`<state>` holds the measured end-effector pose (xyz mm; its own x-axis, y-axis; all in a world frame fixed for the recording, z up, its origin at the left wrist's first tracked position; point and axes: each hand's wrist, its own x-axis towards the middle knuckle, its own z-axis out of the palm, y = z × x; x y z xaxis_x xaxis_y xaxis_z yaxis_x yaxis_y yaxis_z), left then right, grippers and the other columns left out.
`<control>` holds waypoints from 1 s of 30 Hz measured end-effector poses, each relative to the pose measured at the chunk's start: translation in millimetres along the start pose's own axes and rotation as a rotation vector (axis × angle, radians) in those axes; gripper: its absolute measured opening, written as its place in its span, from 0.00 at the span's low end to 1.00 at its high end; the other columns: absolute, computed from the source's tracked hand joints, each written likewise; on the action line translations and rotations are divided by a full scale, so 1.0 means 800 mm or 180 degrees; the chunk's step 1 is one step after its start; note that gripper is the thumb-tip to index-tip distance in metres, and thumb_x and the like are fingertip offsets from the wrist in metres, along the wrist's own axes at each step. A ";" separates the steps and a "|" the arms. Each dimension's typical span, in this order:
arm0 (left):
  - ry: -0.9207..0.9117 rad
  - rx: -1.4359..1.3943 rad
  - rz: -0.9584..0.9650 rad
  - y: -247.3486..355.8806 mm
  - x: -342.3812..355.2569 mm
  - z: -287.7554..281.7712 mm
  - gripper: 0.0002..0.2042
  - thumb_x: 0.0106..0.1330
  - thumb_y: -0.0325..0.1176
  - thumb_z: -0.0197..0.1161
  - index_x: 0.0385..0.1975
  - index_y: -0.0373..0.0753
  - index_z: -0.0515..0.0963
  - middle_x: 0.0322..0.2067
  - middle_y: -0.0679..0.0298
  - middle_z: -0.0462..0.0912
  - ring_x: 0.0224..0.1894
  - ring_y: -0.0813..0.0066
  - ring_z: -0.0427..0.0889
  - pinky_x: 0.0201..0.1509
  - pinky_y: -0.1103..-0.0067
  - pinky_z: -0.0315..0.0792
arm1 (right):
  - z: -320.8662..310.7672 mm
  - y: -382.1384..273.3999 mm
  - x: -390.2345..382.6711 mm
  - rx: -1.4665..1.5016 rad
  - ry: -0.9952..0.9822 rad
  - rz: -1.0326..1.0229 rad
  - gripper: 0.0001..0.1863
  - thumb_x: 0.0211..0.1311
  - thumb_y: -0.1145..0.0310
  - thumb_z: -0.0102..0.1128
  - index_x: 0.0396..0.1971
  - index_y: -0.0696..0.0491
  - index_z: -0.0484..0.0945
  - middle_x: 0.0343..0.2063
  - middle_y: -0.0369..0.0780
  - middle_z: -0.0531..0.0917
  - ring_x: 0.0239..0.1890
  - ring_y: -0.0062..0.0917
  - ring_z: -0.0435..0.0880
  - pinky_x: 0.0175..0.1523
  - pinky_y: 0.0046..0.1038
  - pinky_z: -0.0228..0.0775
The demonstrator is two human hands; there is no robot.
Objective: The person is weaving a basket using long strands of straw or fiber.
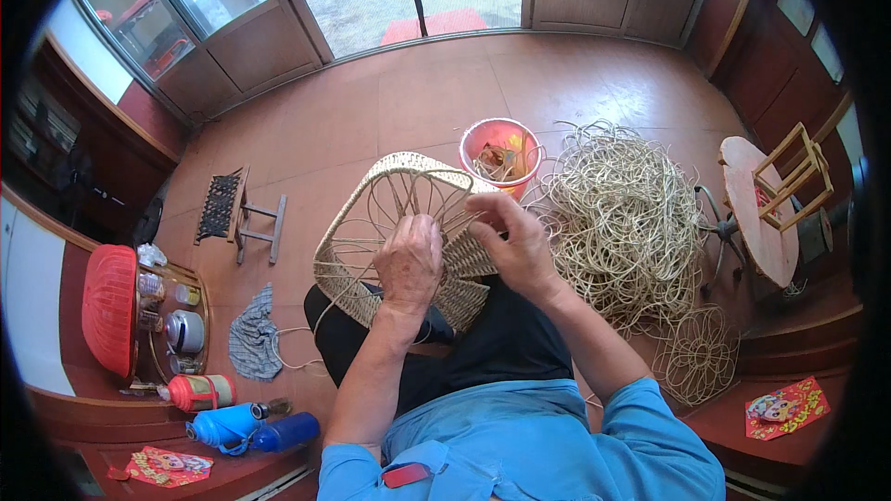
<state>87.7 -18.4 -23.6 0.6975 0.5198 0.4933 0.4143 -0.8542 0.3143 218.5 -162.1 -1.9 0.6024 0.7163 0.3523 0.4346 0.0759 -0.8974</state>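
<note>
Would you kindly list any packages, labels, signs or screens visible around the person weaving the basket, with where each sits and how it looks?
Printed card: on the floor at lower right, tilted square, red with yellow border and a colourful figure.
Second printed card: on the ledge at lower left, red and yellow, lying flat.
Labelled jar: beside the tray at left, lying on its side, red with a pale band.
No screens in view.
</note>
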 end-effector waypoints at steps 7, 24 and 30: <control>-0.0334 -0.0118 -0.0324 0.006 0.005 -0.003 0.08 0.77 0.36 0.64 0.38 0.39 0.82 0.35 0.54 0.88 0.40 0.47 0.90 0.44 0.56 0.82 | 0.058 0.037 0.010 -0.0311 0.0227 -0.0240 0.24 0.73 0.76 0.65 0.67 0.60 0.79 0.54 0.53 0.90 0.49 0.39 0.92 0.56 0.36 0.83; 0.0803 0.0500 0.0442 0.018 -0.018 0.000 0.07 0.71 0.35 0.69 0.45 0.43 0.85 0.46 0.63 0.85 0.51 0.58 0.84 0.56 0.62 0.77 | 0.059 0.021 -0.018 0.1340 0.0279 0.0439 0.17 0.79 0.75 0.64 0.63 0.59 0.78 0.41 0.32 0.82 0.44 0.11 0.78 0.51 0.22 0.75; 0.0508 0.0462 0.0882 0.004 -0.015 0.017 0.09 0.68 0.31 0.69 0.47 0.43 0.84 0.43 0.64 0.84 0.51 0.62 0.82 0.57 0.64 0.76 | -0.048 0.068 -0.011 0.2771 0.0589 0.1185 0.20 0.68 0.78 0.69 0.57 0.53 0.78 0.39 0.35 0.84 0.39 0.19 0.86 0.49 0.26 0.80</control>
<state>89.0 -27.7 -39.5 0.6996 0.2537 0.6680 0.3087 -0.9504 0.0378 262.7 -190.5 -43.8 0.7297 0.6833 -0.0254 -0.4097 0.4072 -0.8163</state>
